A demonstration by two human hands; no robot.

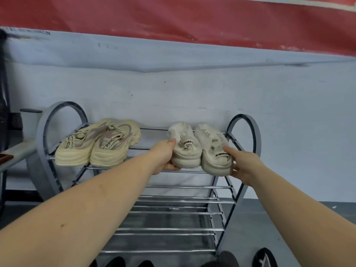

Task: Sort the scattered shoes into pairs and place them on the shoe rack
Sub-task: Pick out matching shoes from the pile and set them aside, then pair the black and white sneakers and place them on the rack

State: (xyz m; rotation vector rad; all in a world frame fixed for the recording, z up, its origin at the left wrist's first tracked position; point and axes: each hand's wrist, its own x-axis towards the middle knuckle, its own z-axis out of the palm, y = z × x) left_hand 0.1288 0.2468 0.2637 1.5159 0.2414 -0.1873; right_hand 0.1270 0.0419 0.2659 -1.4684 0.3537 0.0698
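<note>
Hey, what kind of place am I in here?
Probably a plain entryway or utility corner indoors, though I can't be sure: a grey metal-bar shoe rack stands against a scuffed pale blue painted wall on a grey concrete floor, with dark shoes lying at the rack's foot.

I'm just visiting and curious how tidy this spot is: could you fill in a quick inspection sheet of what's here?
Surface: grey metal-bar shoe rack; lower tiers look bare.
Job's things: yellowish chunky sneaker pair on the top tier's left; off-white sock-style sneaker pair on its right.
Clutter: dark shoes on the floor below.
Grippers: left hand grips the left off-white shoe, right hand the right one.
Cables: nothing seen.
Surroundings: pale blue wall with a red band.
</note>
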